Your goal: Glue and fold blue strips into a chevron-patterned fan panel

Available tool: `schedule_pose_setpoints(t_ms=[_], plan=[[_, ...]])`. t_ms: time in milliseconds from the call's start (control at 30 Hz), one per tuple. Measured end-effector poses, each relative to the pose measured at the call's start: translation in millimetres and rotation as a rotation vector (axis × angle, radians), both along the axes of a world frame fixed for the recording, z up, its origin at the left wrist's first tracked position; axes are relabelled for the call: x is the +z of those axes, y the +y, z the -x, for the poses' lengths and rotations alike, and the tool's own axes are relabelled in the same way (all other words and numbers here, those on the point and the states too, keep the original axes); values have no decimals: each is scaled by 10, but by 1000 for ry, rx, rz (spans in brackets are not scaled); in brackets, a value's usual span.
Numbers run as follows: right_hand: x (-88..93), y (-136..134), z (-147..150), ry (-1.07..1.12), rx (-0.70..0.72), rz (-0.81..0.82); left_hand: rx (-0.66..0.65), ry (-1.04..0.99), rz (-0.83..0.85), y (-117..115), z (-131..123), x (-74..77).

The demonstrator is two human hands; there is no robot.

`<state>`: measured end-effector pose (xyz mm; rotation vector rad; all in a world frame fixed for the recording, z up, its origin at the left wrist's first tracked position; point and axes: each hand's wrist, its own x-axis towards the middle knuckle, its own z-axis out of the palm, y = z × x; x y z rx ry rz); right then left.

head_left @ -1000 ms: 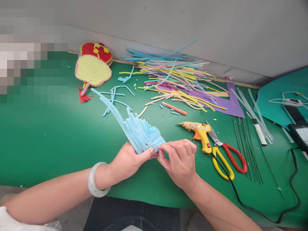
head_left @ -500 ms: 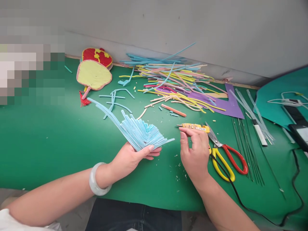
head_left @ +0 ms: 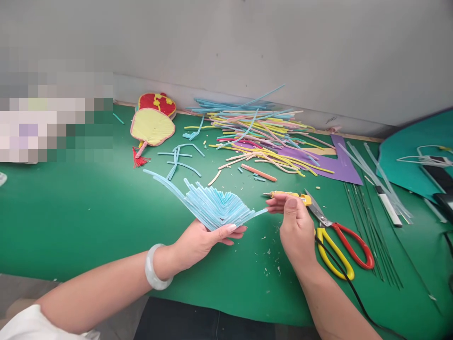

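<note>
My left hand (head_left: 212,236) grips a fan-shaped piece of light-blue pipe cleaners (head_left: 215,203) from below, thumb on top of its lower edge. The stems lie side by side and meet in a V, with longer ends sticking out to the upper left and to the right. My right hand (head_left: 293,222) is at the piece's right tip, fingers stretched out toward it and thumb apart. The fingertips seem to touch that tip. Behind the right hand lies a yellow glue gun (head_left: 283,194) with a metal nozzle, partly hidden. Scissors (head_left: 327,224) with red and yellow handles lie beside it.
A pile of coloured pipe cleaners (head_left: 262,125) lies at the back on purple sheet (head_left: 343,163). Two fan shapes, one yellow (head_left: 152,126), one red (head_left: 155,103), are at back left. Thin green wires (head_left: 371,231), clear sticks (head_left: 387,184) and a white marker (head_left: 389,208) lie right.
My right hand has moved to the right tip of the blue piece, and its fingers have straightened. My left hand still holds the piece. The whole view has shifted slightly.
</note>
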<state>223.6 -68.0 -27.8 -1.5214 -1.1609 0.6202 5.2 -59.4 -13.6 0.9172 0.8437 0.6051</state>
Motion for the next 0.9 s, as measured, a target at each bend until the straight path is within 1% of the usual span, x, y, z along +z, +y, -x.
schedule_pose_setpoints(t_ms=[67, 133, 200, 267, 367, 500, 600, 667, 767, 833, 900], plan=[[-16, -17, 51, 214, 158, 2, 1, -9, -8, 0, 4, 1], [-30, -41, 103, 327, 330, 40, 2, -21, -17, 1, 7, 8], [-26, -65, 152, 362, 475, 106, -4, -33, -30, 2, 3, 21], [2, -80, 202, 364, 591, 170, -21, -36, -48, 3, -7, 33], [69, -88, 279, 374, 680, 259, -44, -23, -88, 6, -28, 33], [107, -82, 339, 463, 677, 349, -40, 6, -113, 12, -49, 2], [72, -72, 320, 483, 607, 371, -43, 8, -86, 32, -49, -18], [38, -59, 290, 493, 544, 357, -17, 31, -81, 57, -39, -21], [2, -34, 254, 558, 458, 297, 126, 80, -99, 107, -10, -8], [-6, -17, 244, 611, 417, 274, 226, 68, -116, 142, 13, 6], [-7, -6, 241, 648, 397, 279, 288, 37, -134, 171, 38, 19]])
